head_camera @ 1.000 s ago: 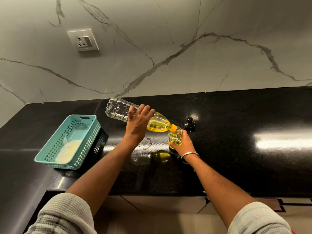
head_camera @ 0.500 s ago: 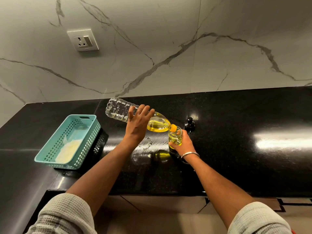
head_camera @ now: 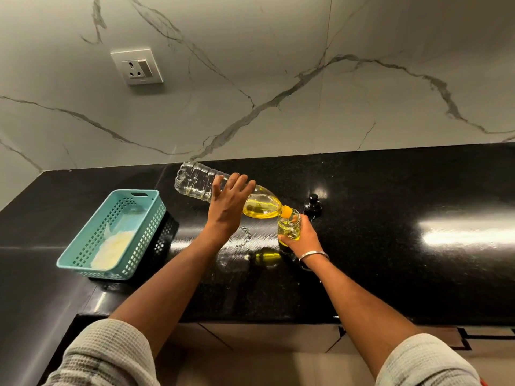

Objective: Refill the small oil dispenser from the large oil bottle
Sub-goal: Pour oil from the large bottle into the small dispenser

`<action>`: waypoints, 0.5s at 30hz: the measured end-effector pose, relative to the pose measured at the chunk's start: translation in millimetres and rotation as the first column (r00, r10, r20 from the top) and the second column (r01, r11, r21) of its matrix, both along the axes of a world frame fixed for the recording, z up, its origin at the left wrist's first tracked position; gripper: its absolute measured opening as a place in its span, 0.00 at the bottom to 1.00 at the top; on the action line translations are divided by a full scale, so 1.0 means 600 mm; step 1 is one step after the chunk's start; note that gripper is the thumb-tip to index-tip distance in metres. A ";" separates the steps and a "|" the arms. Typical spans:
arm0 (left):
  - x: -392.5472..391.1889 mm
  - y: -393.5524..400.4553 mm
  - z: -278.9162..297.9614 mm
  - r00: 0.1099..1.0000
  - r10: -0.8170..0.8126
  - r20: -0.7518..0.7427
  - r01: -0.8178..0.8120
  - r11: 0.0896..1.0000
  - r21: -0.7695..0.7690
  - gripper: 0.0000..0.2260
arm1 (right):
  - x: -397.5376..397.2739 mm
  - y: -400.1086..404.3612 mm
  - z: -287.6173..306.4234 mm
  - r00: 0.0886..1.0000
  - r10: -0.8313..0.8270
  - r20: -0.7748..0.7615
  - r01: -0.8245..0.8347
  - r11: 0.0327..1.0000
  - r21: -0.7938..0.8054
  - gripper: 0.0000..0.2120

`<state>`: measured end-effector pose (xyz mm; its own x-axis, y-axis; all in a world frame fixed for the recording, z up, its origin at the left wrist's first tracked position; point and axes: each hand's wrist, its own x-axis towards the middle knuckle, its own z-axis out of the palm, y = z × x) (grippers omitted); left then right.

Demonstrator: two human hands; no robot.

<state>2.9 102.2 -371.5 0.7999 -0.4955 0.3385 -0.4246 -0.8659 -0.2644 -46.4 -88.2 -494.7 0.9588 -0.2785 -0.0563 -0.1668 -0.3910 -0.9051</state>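
A large clear oil bottle (head_camera: pixel 195 181) is tipped almost flat, its base up to the left and its orange neck down to the right. Yellow oil pools in its shoulder near the neck. My left hand (head_camera: pixel 228 208) grips the bottle round its middle. The neck meets the open mouth of the small glass oil dispenser (head_camera: pixel 289 225), which stands on the black counter and holds yellow oil. My right hand (head_camera: pixel 301 238) holds the dispenser from the right and below. The dispenser's black pump top (head_camera: pixel 313 204) stands on the counter just behind.
A teal perforated basket (head_camera: pixel 139 240) with a pale cloth inside sits on the black counter (head_camera: pixel 390 213) at the left. A marble wall with a socket (head_camera: pixel 136 66) rises behind. The counter's front edge runs just below my forearms.
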 end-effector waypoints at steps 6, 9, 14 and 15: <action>0.000 0.000 0.000 1.000 0.000 -0.004 0.000 1.000 -0.004 0.34 | -0.001 0.001 0.000 1.000 -0.007 0.007 0.007 1.000 0.005 0.30; 0.000 0.000 -0.001 1.000 -0.002 -0.004 0.002 1.000 -0.007 0.35 | -0.002 0.001 0.000 1.000 -0.010 0.007 0.010 1.000 0.006 0.30; 0.000 0.000 -0.002 1.000 -0.009 0.005 0.009 1.000 -0.016 0.34 | -0.003 0.001 0.006 1.000 -0.001 0.010 0.001 1.000 -0.023 0.29; 0.000 0.000 -0.003 1.000 -0.011 0.006 0.011 1.000 -0.017 0.34 | -0.003 0.001 0.008 1.000 0.000 0.010 0.000 1.000 -0.022 0.29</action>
